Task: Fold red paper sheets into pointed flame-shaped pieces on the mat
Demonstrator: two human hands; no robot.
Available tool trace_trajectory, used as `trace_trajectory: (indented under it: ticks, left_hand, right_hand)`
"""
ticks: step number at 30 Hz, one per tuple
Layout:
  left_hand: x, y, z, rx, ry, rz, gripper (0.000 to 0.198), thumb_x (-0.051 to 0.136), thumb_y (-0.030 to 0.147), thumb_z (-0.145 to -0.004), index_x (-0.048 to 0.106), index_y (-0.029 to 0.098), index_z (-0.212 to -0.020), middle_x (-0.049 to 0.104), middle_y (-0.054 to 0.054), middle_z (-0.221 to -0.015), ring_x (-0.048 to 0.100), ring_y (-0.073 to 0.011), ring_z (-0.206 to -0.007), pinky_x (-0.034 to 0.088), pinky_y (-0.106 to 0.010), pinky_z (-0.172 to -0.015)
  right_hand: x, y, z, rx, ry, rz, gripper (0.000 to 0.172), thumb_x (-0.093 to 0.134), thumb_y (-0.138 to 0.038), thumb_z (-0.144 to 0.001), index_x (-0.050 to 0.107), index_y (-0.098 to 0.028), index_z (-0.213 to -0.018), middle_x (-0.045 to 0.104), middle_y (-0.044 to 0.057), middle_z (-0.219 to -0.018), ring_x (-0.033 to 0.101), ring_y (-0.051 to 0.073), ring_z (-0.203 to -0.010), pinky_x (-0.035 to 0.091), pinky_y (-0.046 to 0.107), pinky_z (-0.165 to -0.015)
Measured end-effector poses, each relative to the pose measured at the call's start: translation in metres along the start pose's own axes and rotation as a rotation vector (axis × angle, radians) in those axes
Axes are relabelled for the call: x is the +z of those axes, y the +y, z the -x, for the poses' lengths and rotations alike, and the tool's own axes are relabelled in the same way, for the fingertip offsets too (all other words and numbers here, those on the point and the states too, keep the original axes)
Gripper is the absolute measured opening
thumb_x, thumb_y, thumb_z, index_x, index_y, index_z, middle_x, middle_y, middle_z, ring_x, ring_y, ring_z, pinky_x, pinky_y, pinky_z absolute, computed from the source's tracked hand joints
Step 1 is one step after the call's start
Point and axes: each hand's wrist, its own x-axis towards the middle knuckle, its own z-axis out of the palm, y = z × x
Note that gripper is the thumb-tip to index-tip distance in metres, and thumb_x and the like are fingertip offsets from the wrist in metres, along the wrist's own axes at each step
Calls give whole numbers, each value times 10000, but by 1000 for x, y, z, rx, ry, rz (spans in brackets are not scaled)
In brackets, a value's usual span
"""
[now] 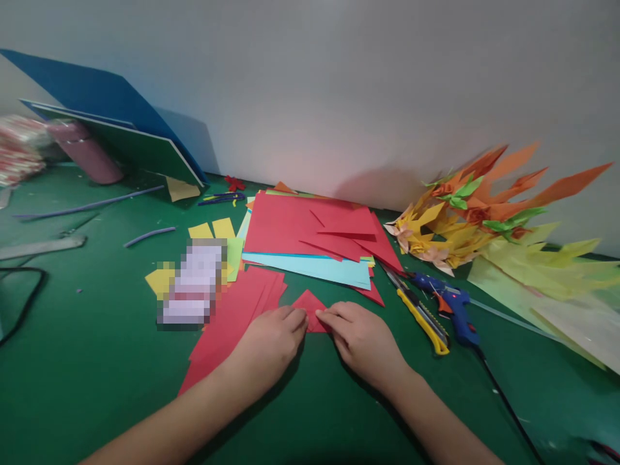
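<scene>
A small folded piece of red paper lies on the green table between my hands, its pointed top facing away from me. From the left, my left hand pinches its edge with thumb and fingers together. On the opposite side, my right hand holds the paper with closed fingers, the index fingertip pressing on its face. Both hands hide part of its sides. Larger red sheets lie partly under my left hand and forearm. Behind the folded piece sits a stack of red paper over light blue sheets.
To the right lie a yellow utility knife and a blue glue gun with its cord. Behind them are folded orange and yellow paper shapes. A blurred-out phone, a pink bottle and leaning boards are at left.
</scene>
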Motion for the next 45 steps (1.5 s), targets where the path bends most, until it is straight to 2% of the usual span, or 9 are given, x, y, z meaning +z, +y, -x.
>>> trace_trajectory:
  ticks: [5,9,16,19,22,26,29,38,45]
  left_hand:
    - [-2,8,0,-58,-62,-55,400,410,-1,-793,609,157,-1102,646,-103,-991,637,-194,-736,518,-283,-610]
    - [-7,11,-1,-96,-55,-68,391,415,-17,-772,627,158,-1051,651,-96,-991,628,-176,-634,463,-265,-509]
    - [-18,-8,-3,-121,33,176,305,422,22,-841,660,198,-913,673,-40,-993,664,-180,-811,510,-269,-687]
    - [-25,-12,-15,-150,62,112,303,412,-11,-803,639,157,-913,611,-91,-1112,647,-171,-742,501,-269,-612]
    - [-29,-11,-39,-47,60,31,229,472,-6,-789,634,139,-862,588,-104,-1109,623,-147,-670,486,-256,-566]
    - [-22,-17,-79,100,85,-15,185,566,15,-788,658,154,-869,568,-122,-1208,614,-231,-1008,501,-310,-797]
    - [-13,-28,-98,160,68,-49,209,591,24,-797,667,163,-933,574,-123,-1237,613,-243,-1040,503,-306,-797]
    - [-6,-37,-108,179,53,-182,311,520,106,-901,568,200,-1193,606,-94,-1203,654,-192,-898,513,-273,-682]
    - [-8,-25,-124,224,16,-281,189,554,237,-919,627,137,-1062,656,-113,-1013,660,-225,-854,496,-268,-604]
  right_hand:
    - [3,-6,-1,-5,-41,81,330,418,-86,-896,663,-136,-1111,594,84,-762,506,197,-651,360,294,-538]
    - [4,-7,-1,53,-12,58,340,396,-77,-886,686,-159,-1042,625,102,-828,530,214,-716,431,313,-593]
    - [1,-6,1,-162,39,-189,350,397,-80,-897,608,-124,-1173,649,135,-1122,559,237,-994,487,392,-872]
    - [2,-11,-3,-93,-35,-181,296,457,-186,-931,607,-148,-1184,655,123,-1091,554,239,-934,503,396,-826]
    - [6,-16,-6,-52,-69,-89,260,507,-228,-920,643,-164,-1133,653,117,-1009,537,254,-877,495,404,-763]
    - [10,-18,-6,9,-26,-32,235,521,-213,-915,663,-148,-1090,624,109,-926,522,240,-824,457,363,-705]
    - [10,-17,-5,42,9,41,255,503,-232,-928,657,-141,-1110,590,87,-834,501,224,-753,407,337,-645]
    - [10,-16,-5,42,37,64,276,486,-245,-934,661,-130,-1113,549,70,-768,457,207,-710,343,310,-606]
    - [9,-16,-7,40,35,70,276,470,-249,-941,665,-137,-1100,552,70,-763,464,207,-700,343,309,-593]
